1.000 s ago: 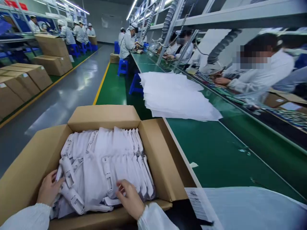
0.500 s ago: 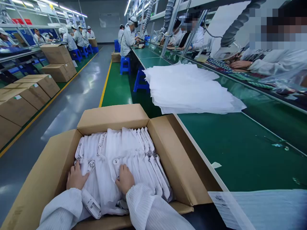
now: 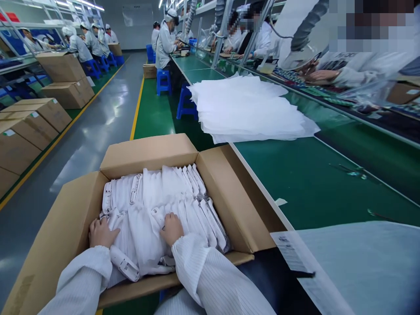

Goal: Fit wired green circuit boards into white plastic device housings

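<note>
Carton (image 3: 226,197) surrounds left hand (image 3: 102,233), right hand (image 3: 172,229), white parts (image 3: 124,263) | grip curled, hold unclear | sheets (image 3: 249,110) beyond

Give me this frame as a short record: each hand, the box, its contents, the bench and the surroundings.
Left hand: on the white parts near the box's left wall; grip unclear
Right hand: on the parts nearer the middle, fingers curled; grip unclear
Box: cardboard, open, flaps outward, beside the bench
Contents: white parts packed in two rows, with thin white wrapping
Bench: green top; stack of white sheets, translucent sheet nearer the person
Surroundings: cartons across the aisle, blue stools, co-workers in white
</note>
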Tool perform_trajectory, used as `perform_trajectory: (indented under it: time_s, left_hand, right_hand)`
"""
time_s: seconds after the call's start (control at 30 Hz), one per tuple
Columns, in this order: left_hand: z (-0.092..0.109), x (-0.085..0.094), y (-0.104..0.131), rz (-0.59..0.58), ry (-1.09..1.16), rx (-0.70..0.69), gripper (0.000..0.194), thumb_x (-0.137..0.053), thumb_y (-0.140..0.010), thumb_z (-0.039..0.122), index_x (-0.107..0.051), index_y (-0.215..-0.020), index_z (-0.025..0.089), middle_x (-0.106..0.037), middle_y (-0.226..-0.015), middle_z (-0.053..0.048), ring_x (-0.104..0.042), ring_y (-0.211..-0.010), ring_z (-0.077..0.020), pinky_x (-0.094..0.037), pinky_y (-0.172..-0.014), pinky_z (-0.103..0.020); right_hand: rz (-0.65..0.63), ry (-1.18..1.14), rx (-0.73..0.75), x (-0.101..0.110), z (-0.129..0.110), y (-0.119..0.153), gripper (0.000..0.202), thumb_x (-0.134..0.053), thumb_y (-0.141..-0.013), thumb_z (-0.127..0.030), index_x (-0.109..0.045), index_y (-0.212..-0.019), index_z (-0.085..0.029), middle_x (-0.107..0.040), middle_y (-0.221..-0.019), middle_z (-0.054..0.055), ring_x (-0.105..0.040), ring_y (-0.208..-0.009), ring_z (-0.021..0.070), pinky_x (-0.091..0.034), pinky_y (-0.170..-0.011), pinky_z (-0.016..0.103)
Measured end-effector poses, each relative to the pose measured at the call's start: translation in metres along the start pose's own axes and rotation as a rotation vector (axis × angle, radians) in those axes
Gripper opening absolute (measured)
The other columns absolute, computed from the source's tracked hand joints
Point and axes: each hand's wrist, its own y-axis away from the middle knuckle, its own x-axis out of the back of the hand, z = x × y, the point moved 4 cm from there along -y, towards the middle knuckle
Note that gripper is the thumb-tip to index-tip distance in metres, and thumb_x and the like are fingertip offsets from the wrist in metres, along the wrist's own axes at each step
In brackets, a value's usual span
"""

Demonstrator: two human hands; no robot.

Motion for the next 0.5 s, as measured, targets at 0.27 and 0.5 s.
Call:
perform_trajectory:
  time_s: [0.27, 0.5]
  left_hand:
    - [0.002, 0.023, 0.021, 0.170, 0.131, -0.025, 0.043, -0.054, -0.068, 0.029, -0.040, -0.103, 0.009, -0.041, -0.109, -0.015, -0.048, -0.094, -0.0260, -0.041, -0.078, -0.039]
    - [-0.005, 0.095, 0.051, 0.527, 0.426, -0.043, 0.055, -0.051, -0.064, 0.035, -0.029, -0.109, 0.014, -0.031, -0.119, -0.013, -0.027, -0.118, -0.0295, -0.033, -0.095, -0.039]
  right_hand:
    - [0.006, 0.000, -0.095, 0.008, 0.000, 0.018, 0.024, -0.051, -0.081, -0.027, -0.052, -0.101, -0.012, -0.053, -0.104, 0.007, -0.051, -0.095, 0.0192, -0.045, -0.078, 0.038]
    - [0.122, -0.137, -0.175, 0.032, 0.018, 0.039, 0.025, -0.053, -0.080, -0.026, -0.051, -0.101, -0.013, -0.049, -0.107, 0.007, -0.048, -0.097, 0.0205, -0.043, -0.078, 0.038]
